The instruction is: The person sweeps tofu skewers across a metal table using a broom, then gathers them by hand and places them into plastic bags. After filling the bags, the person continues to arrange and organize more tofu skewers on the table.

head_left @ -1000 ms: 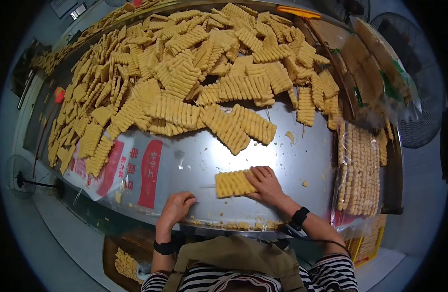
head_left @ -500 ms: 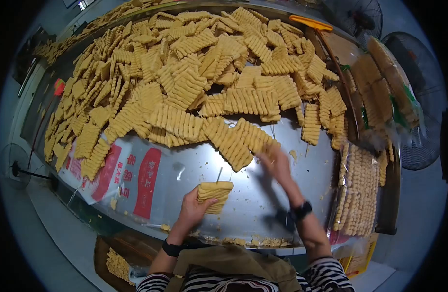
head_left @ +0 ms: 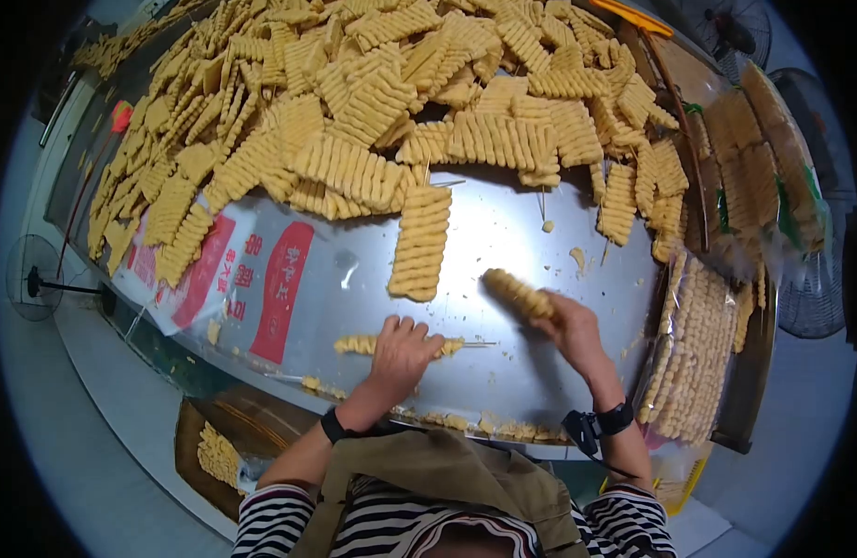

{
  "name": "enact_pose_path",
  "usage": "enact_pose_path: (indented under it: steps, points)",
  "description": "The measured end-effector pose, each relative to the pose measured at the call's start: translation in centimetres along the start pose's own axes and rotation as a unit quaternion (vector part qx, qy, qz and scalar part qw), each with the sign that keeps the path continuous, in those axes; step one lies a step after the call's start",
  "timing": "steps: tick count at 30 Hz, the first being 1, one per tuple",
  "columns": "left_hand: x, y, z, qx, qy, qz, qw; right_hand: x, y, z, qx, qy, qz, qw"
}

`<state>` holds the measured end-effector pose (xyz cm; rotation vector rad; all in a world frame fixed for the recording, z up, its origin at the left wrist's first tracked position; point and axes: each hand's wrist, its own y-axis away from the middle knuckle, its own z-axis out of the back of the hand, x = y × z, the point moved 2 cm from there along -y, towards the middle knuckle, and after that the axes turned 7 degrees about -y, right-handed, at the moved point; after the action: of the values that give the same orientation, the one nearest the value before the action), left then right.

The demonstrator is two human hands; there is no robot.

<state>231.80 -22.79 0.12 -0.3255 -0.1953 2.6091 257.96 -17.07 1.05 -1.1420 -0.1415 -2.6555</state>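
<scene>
Near the table's front edge my left hand (head_left: 405, 353) is closed over a row of ridged yellow snack pieces (head_left: 357, 345) seen edge-on, with thin sticks poking out to the right. My right hand (head_left: 570, 327) grips one end of another ridged snack piece (head_left: 519, 294), slightly blurred, held over the bare metal. Between the hands and the heap, a single skewered snack piece (head_left: 420, 244) lies upright in view, its stick showing at the top. The large heap of snack pieces (head_left: 363, 102) covers the back of the metal table (head_left: 354, 288).
At the right stand a clear bag of stacked snacks (head_left: 691, 349) and more bagged packs (head_left: 754, 158). A red-and-white printed bag (head_left: 281, 293) lies at the left. An orange-handled object (head_left: 633, 16) is at the back. Crumbs line the front edge, and fans (head_left: 805, 279) stand beyond.
My left hand has turned palm-down, its piece now edge-on and lower. My right hand has come away from the heap with a piece. The view has shifted, and one piece lies alone near the heap.
</scene>
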Motion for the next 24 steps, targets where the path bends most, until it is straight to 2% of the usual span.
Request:
enact_pose_path:
  steps: [2,4,7,9,13,14,15,18,20,21,22,24]
  points:
    - [-0.2,-0.6,0.2,-0.024,-0.007,0.003,1.000,0.7,1.4,-1.4,0.120,0.026,0.065,0.990]
    - [-0.3,-0.8,0.7,-0.053,-0.019,0.005,0.998,2.2,2.4,-2.2,0.132,0.014,0.104,0.986]
    - [0.1,-0.6,1.0,-0.071,-0.001,0.015,0.997,2.8,2.8,-2.5,0.139,0.021,0.115,0.983]
    - [0.7,0.1,0.2,-0.038,0.025,0.005,0.999,3.5,3.3,-2.1,0.150,0.019,0.120,0.981]
    - [0.9,0.4,1.3,-0.046,0.061,0.008,0.997,5.1,4.0,-1.6,0.145,0.044,0.130,0.980]
    - [1.0,0.8,0.6,-0.007,0.048,-0.004,0.999,4.3,4.5,-2.4,0.140,0.048,0.147,0.978]
    - [1.1,1.2,0.1,0.031,0.034,-0.017,0.999,3.1,5.2,-3.6,0.167,0.031,0.140,0.975]
    - [1.2,2.1,-0.1,-0.011,0.020,-0.030,0.999,3.9,3.2,-2.6,0.308,-0.075,0.070,0.946]
    - [1.0,2.2,0.1,-0.028,0.013,-0.025,0.999,3.8,-1.0,-2.2,0.227,-0.048,0.103,0.967]
    - [0.8,2.3,0.1,-0.030,0.016,-0.022,0.999,3.6,-3.8,-2.5,0.158,0.039,0.148,0.976]
    - [0.7,2.4,0.0,-0.033,0.017,-0.020,0.999,3.6,-6.8,-3.3,0.084,0.125,0.191,0.970]
    - [0.4,2.6,-0.1,-0.034,0.012,-0.025,0.999,4.9,-12.8,-4.9,0.021,0.156,0.279,0.947]
